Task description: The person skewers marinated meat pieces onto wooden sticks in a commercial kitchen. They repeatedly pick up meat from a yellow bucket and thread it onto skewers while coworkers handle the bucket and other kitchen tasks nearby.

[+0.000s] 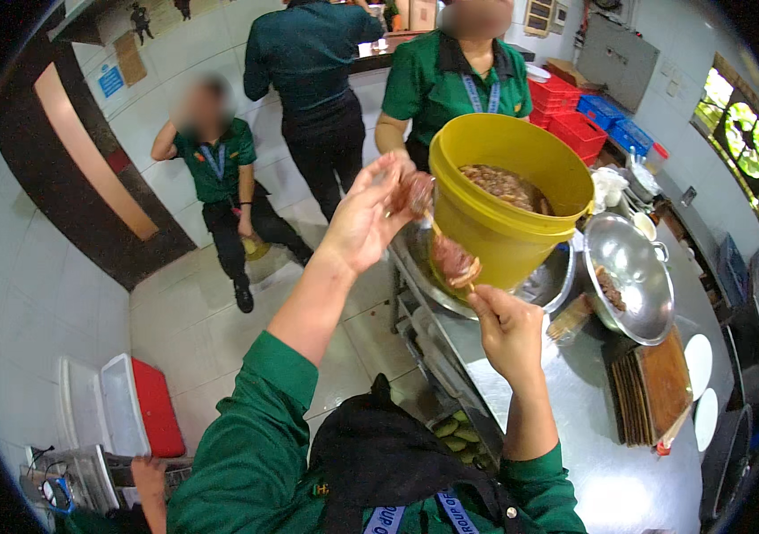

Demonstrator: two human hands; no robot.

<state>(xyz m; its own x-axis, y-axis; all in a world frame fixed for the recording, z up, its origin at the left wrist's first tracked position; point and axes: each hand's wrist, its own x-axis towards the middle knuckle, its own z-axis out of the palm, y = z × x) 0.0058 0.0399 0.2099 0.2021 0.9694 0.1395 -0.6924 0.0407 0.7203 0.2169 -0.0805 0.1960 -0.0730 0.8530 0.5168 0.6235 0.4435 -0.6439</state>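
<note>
A wooden skewer (434,227) slants in front of the yellow plastic bucket (506,257), with a lump of raw meat (454,259) threaded near its lower end. My right hand (509,327) pinches the skewer just below that lump. Higher up, my left hand (369,213) holds another piece of raw meat (417,193) at the skewer's upper end; whether the tip pierces it I cannot tell. Inside the bucket is a mass of cut meat (503,187). The bucket stands in a wide steel basin (563,290).
On the steel table (553,414), a tilted metal bowl (643,300) holds some meat, beside a bundle of sticks (569,319). Wooden boards (653,387) and white plates (698,367) lie rightward. A co-worker (453,80) stands behind the bucket; another person (219,173) sits at left.
</note>
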